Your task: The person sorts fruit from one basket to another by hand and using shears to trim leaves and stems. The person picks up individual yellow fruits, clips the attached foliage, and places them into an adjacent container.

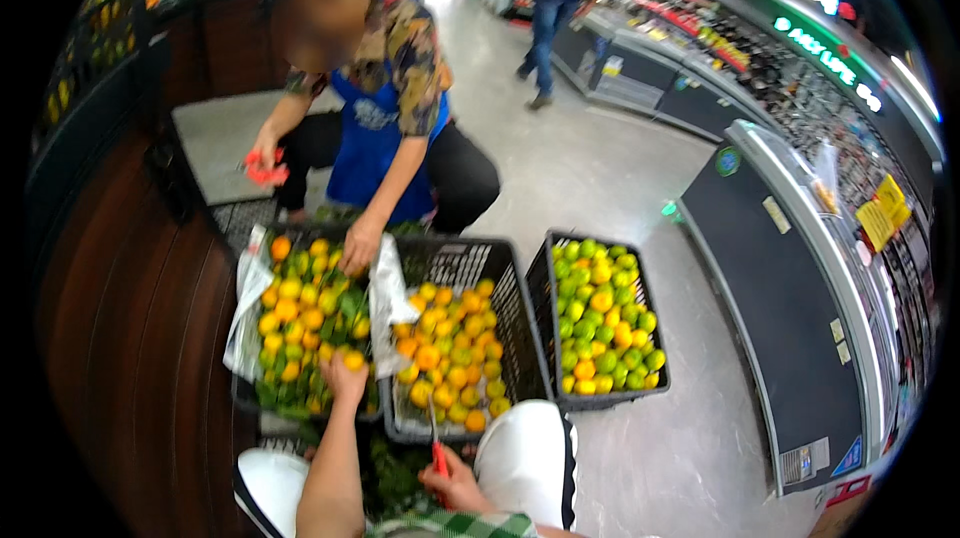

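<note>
My left hand (344, 382) reaches into the left black plastic crate (241, 392) and has its fingers around a yellow-orange mandarin (354, 361). Green leaves (351, 305) and more mandarins (288, 309) fill that crate, and white plastic sheeting (251, 283) hangs over its side. In my right hand (459, 484) is a pair of red-handled snips (439, 459), held at the near edge of the middle crate (531, 328). The snips' slim metal tip overlaps the loose orange and yellow mandarins (450, 347) there. Blur hides whether the blades are apart.
Across the crates a crouching person (375, 103) in a blue apron reaches into the left crate, holding something red. A third crate (604, 397) of greener citrus stands right. Dark wooden panelling (135, 313) borders the left, a display cooler (780, 313) the right. Another person (559, 5) walks behind.
</note>
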Motion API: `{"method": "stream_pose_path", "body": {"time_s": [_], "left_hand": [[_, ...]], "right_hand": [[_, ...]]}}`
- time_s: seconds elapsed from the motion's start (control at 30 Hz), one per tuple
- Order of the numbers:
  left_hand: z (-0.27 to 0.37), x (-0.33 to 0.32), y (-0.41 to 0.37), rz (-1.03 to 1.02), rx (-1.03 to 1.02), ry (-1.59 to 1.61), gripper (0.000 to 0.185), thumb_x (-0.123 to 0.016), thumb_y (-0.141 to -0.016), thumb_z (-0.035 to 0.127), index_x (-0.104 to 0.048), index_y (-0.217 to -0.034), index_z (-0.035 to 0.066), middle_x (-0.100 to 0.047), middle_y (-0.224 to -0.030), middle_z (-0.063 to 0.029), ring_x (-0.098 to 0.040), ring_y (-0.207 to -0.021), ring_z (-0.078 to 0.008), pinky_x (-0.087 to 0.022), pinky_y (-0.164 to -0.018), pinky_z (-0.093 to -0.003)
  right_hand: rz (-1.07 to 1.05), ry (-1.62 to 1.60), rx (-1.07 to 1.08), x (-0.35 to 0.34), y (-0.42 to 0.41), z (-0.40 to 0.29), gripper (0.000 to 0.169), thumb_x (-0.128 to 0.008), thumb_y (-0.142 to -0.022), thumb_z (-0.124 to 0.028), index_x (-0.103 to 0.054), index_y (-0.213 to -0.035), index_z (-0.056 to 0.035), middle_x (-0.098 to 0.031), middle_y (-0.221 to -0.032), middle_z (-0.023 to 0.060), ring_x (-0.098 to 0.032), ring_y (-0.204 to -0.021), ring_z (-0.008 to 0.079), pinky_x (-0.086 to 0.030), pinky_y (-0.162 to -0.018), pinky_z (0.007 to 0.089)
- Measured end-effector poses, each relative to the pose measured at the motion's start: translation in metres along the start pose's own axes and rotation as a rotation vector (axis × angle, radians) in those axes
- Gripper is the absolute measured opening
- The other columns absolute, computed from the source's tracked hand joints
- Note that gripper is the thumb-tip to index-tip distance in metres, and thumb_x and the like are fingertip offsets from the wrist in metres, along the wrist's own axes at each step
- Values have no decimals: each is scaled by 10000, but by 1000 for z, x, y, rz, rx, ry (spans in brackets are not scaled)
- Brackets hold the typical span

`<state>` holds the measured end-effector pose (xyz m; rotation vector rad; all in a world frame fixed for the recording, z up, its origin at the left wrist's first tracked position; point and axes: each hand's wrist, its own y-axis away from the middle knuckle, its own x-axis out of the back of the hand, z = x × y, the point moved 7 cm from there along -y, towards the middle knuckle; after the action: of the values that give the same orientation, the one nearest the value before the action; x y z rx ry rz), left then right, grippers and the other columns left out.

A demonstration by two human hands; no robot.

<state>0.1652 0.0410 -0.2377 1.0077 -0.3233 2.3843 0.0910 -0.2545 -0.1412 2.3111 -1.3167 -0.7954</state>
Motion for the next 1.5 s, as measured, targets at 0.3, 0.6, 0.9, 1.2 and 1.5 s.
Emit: {"method": "stream_pose_path", "body": {"time_s": [0.3,0.6,0.9,1.2,1.5], "left_hand": [[-1,71,43,7,610,1043,354,-726,-817,284,-480,-984,92,-538,-905,-15,-533,-772,-138,-481,-672,-333],[44,125,120,-388,521,1828,440,-529,-907,395,-507,-1152,31,-610,-1038,-135,-624,-917,-300,-539,-747,-360],[62,123,164,-536,464,1908,525,-326,-988,435,-498,-1206,-11,-580,-1132,-188,-584,-970,-329,-506,-816,-409],[80,124,184,-598,467,1890,480,-355,-988,412,-491,-1240,26,-590,-1145,-161,-602,-952,-327,-501,-806,-380],[77,106,204,-671,467,1760,450,-343,-982,408,-526,-1211,66,-629,-1088,-165,-628,-858,-299,-500,-765,-385]], "right_hand": [[-272,-150,18,-30,34,-15,348,-599,-810,-91,-469,-1126,-28,-591,-933,94,-597,-801,195,-470,-629,279],[-656,-303,-291,-59,71,-9,456,-617,-775,-142,-414,-1176,-61,-586,-901,179,-596,-790,263,-486,-694,336],[-780,-514,-403,-68,90,-1,511,-627,-750,-233,-448,-1189,-42,-599,-860,210,-585,-729,309,-462,-679,364],[-848,-602,-402,-65,88,2,471,-603,-769,-275,-503,-1177,-62,-603,-869,211,-585,-700,331,-449,-637,383],[-873,-610,-398,-71,91,-3,287,-593,-826,-264,-452,-1010,-95,-515,-791,93,-460,-654,175,-376,-602,304]]}}
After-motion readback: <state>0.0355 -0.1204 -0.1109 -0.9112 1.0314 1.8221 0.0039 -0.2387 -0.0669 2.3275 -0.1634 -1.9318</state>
